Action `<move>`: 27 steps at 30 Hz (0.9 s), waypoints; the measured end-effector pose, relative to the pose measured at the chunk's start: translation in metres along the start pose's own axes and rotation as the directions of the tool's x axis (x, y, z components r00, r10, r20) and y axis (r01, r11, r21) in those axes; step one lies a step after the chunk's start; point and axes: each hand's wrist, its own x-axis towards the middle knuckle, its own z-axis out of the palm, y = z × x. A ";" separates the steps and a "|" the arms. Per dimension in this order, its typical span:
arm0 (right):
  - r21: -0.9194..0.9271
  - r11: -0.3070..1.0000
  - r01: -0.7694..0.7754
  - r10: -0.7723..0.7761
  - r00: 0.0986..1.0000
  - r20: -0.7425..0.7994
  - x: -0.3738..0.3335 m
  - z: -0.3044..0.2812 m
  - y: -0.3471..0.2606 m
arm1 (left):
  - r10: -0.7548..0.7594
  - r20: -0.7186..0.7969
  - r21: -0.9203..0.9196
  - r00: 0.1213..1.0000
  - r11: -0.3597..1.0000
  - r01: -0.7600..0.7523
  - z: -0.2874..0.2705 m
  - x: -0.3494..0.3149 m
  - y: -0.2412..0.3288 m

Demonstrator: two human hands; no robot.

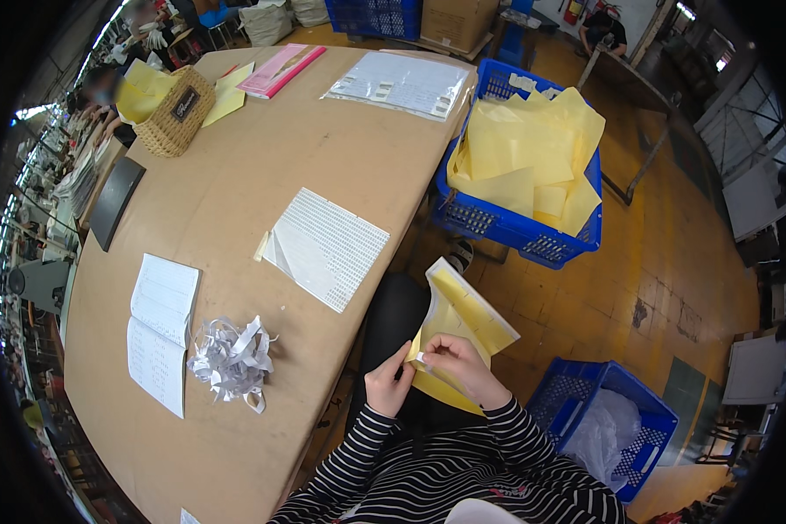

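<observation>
Over my lap lies a yellow paper piece [452, 306] with white edging, folded or curved so that one panel stands up on the right. My left hand [390, 381] pinches its left edge between thumb and fingers. At that same edge, my right hand [463, 368] is closed, its fingertips at a small white piece [421, 356] that looks like a label. The hands nearly touch each other. On the table to the left is a sheet of small printed labels [345, 249], its lower left part bare and glossy.
The brown table [262, 166] holds an open notebook [162, 332], a heap of white paper strips [232, 360], a wicker basket [173, 113], a pink booklet [281, 70] and plastic-covered papers [400, 83]. Blue crates [533, 240] [585, 384] stand to my right, one full of yellow sheets.
</observation>
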 end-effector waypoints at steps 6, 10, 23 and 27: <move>-0.478 0.808 0.344 -0.429 0.900 -0.079 0.001 0.002 0.002 | -0.080 -0.019 -0.088 0.997 0.993 0.078 -0.003 0.006 0.008; -0.402 0.811 0.425 -0.541 0.805 -0.241 0.002 -0.001 0.006 | -0.315 0.024 -0.163 0.949 0.935 0.314 -0.005 0.008 0.009; -0.292 0.862 0.413 -0.430 0.903 0.007 -0.049 -0.019 -0.019 | -0.582 0.160 -0.679 0.798 0.521 0.516 0.001 0.047 0.008; -0.430 0.762 0.484 -0.451 0.873 0.185 -0.094 -0.055 -0.037 | -0.637 0.212 -0.729 0.741 0.402 0.554 0.002 0.065 0.004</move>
